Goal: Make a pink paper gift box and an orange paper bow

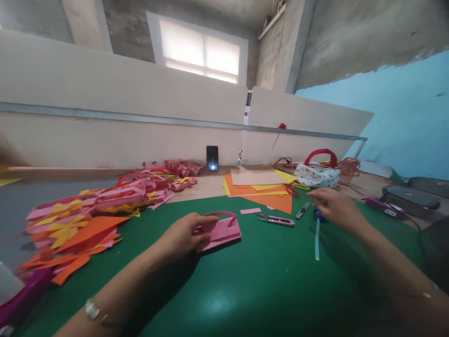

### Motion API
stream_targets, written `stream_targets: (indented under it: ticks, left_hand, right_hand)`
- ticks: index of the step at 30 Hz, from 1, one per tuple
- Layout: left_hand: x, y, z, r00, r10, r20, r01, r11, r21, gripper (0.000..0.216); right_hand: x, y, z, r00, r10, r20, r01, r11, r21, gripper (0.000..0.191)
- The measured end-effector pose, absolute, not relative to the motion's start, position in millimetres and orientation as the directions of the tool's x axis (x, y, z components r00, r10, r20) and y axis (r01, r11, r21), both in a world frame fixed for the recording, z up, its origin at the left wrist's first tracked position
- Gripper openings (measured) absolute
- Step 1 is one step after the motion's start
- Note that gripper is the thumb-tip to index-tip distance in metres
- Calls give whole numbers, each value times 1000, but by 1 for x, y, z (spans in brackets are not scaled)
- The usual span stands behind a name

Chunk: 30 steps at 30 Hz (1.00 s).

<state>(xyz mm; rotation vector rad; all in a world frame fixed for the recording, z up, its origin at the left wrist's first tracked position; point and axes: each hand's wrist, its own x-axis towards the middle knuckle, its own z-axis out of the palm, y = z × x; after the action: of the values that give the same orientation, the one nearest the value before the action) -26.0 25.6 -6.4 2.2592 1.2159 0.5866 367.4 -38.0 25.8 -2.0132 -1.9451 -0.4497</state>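
Note:
My left hand (184,235) grips a folded pink paper piece (221,229) with a looped handle, resting on the green mat (266,281). Its fingers curl over the paper's left edge. My right hand (333,205) is over the right part of the mat, fingers closed around the top of a blue-capped glue stick or pen (317,234) whose pale body lies toward me. Pink thread snips (276,220) and a small metal tool (302,210) lie between the two hands. A small pink strip (250,211) sits just beyond the folded paper.
A heap of pink, yellow and orange paper pieces (87,210) fills the left. Orange and yellow sheets (261,189) lie at the back, with a phone (212,157) against the wall, a patterned pouch with a red handle (317,173), and dark devices (410,196) at right.

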Motion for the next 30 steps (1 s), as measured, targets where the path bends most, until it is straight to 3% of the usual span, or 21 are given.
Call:
stream_targets:
  ticks: [4, 9, 18, 22, 24, 27, 30]
  left_hand:
    - [-22, 25, -11, 482, 867, 128, 730, -478, 488, 42]
    - [-20, 26, -15, 469, 870, 149, 809, -491, 322, 35]
    - [-19, 21, -5, 604, 789, 111, 739, -606, 294, 27]
    - [-20, 21, -6, 583, 804, 113, 749, -587, 308, 30]
    - [-20, 21, -6, 575, 810, 113, 753, -578, 315, 30]
    - [-18, 21, -6, 551, 828, 104, 766, -551, 331, 26]
    - [-17, 21, -7, 519, 849, 100, 783, -519, 342, 25]
  right_hand:
    - [430, -50, -4, 113, 954, 278, 992, -124, 22, 27]
    - [444, -46, -28, 173, 956, 237, 984, -176, -9, 28]
    - [450, -35, -20, 288, 935, 205, 955, -266, -129, 26]
    - [438, -42, -6, 398, 888, 230, 913, -358, -196, 42]
    - [421, -50, 3, 410, 888, 207, 877, -321, -359, 45]
    - [378, -63, 17, 264, 957, 120, 627, -75, -776, 29]
    - [329, -74, 26, 46, 998, 48, 444, 23, -896, 34]
